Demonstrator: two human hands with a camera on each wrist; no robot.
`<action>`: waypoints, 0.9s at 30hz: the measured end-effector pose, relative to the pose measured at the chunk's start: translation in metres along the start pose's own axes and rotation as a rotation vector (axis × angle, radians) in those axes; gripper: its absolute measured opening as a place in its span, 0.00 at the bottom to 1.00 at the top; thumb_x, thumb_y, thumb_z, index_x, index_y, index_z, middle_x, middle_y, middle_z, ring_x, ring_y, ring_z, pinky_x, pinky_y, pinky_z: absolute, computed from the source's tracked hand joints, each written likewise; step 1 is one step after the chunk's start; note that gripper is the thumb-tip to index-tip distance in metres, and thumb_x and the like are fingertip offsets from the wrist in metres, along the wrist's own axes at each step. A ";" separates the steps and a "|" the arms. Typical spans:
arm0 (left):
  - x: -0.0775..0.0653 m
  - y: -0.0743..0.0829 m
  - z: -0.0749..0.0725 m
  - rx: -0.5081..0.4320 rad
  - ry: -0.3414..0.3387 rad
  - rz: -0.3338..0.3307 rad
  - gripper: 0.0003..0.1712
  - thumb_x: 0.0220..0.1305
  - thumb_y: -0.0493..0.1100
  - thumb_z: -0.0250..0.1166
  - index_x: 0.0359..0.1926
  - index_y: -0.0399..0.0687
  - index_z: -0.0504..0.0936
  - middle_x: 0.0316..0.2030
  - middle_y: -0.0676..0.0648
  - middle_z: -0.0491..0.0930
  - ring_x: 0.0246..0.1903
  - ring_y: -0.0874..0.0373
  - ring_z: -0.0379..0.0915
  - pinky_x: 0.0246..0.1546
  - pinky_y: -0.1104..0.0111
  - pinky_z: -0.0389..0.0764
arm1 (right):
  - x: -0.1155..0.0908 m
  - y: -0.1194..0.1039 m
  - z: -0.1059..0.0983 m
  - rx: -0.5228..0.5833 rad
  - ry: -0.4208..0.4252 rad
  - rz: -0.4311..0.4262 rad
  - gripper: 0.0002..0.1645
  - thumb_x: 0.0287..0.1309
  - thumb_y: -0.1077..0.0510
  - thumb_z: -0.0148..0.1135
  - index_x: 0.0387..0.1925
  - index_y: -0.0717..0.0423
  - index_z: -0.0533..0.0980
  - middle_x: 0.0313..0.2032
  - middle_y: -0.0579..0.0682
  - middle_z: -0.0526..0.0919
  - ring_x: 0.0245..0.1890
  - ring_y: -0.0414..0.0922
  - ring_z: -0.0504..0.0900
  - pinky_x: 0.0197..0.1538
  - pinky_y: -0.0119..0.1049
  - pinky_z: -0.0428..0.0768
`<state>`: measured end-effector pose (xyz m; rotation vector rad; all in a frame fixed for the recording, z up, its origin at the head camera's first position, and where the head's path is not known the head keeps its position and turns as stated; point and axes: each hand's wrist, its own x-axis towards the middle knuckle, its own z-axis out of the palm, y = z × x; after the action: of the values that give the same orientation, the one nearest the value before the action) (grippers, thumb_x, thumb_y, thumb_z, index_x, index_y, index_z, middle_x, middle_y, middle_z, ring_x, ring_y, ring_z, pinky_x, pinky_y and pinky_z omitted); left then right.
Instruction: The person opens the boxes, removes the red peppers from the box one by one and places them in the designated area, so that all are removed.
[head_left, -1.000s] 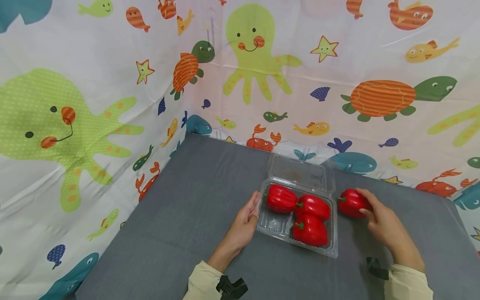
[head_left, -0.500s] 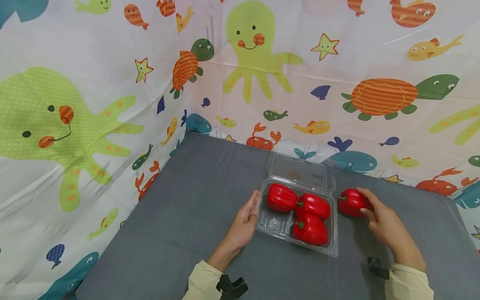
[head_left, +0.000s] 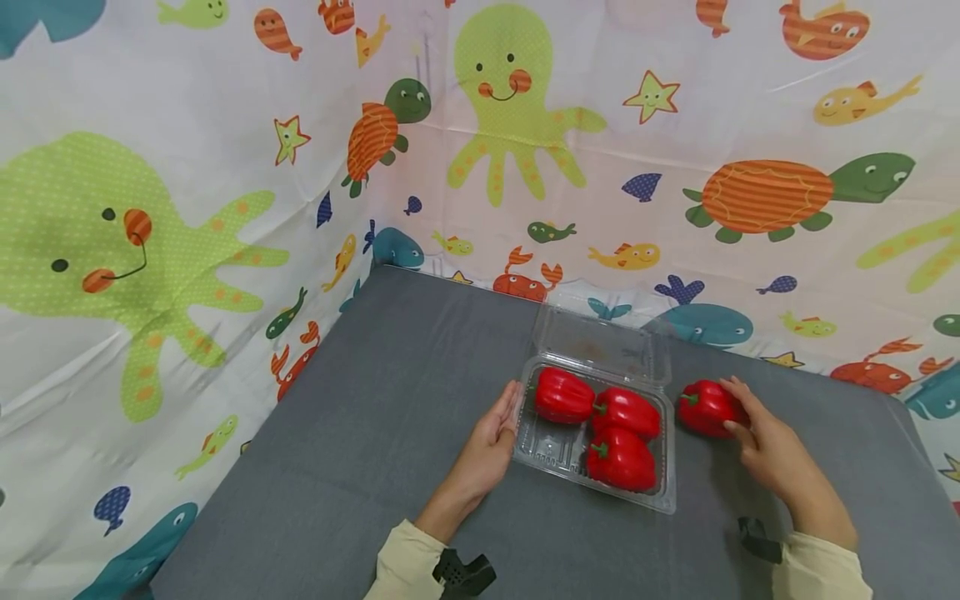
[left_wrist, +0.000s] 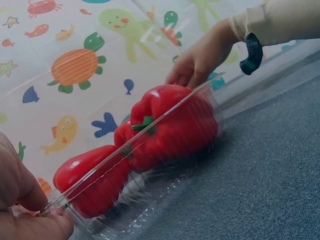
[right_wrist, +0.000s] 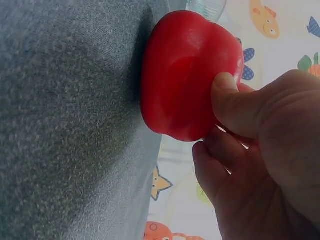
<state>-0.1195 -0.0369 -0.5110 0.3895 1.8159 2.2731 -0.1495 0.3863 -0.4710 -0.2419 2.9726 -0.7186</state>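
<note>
A clear plastic clamshell container (head_left: 551, 454) sits on the grey table with its lid (head_left: 592, 337) folded back. Three red bell peppers (head_left: 626, 458) lie inside, and the front left part of the tray is bare. At the left side my left hand (head_left: 483, 446) pinches the rim between thumb and fingers, as the left wrist view shows. Just right of the container, my right hand (head_left: 772, 454) grips another red bell pepper (right_wrist: 185, 75) from its right side, thumb on the near face. Its green stem points left toward the container.
Grey cloth (head_left: 337, 467) covers the table. A white curtain (head_left: 420, 108) printed with sea animals hangs behind and along the left side. The lid reaches back to the foot of the curtain.
My right hand and its bell pepper have shifted slightly to the right. The left hand, the container and the peppers in it have stayed put.
</note>
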 end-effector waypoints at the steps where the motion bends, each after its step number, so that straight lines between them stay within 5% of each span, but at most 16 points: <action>1: 0.000 0.000 0.000 -0.001 0.001 0.000 0.37 0.80 0.25 0.38 0.84 0.35 0.40 0.85 0.41 0.43 0.83 0.52 0.38 0.81 0.60 0.46 | -0.001 0.001 0.001 0.001 0.006 -0.004 0.48 0.74 0.65 0.60 0.85 0.52 0.48 0.80 0.72 0.50 0.67 0.82 0.63 0.59 0.80 0.69; 18: -0.001 0.000 -0.001 0.011 0.010 -0.022 0.38 0.80 0.25 0.38 0.85 0.38 0.40 0.85 0.44 0.44 0.83 0.56 0.40 0.80 0.63 0.48 | -0.012 -0.004 -0.004 -0.007 -0.002 0.020 0.50 0.75 0.65 0.58 0.86 0.49 0.43 0.75 0.77 0.57 0.66 0.80 0.64 0.59 0.80 0.70; 27: 0.000 0.001 0.000 0.022 0.011 -0.019 0.37 0.80 0.26 0.39 0.85 0.37 0.40 0.85 0.44 0.44 0.83 0.53 0.39 0.81 0.60 0.46 | -0.018 -0.023 -0.010 0.001 -0.016 0.038 0.47 0.80 0.48 0.56 0.86 0.50 0.44 0.76 0.78 0.57 0.68 0.81 0.62 0.59 0.81 0.69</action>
<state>-0.1193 -0.0368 -0.5101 0.3626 1.8435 2.2488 -0.1295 0.3737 -0.4509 -0.1893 2.9529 -0.7105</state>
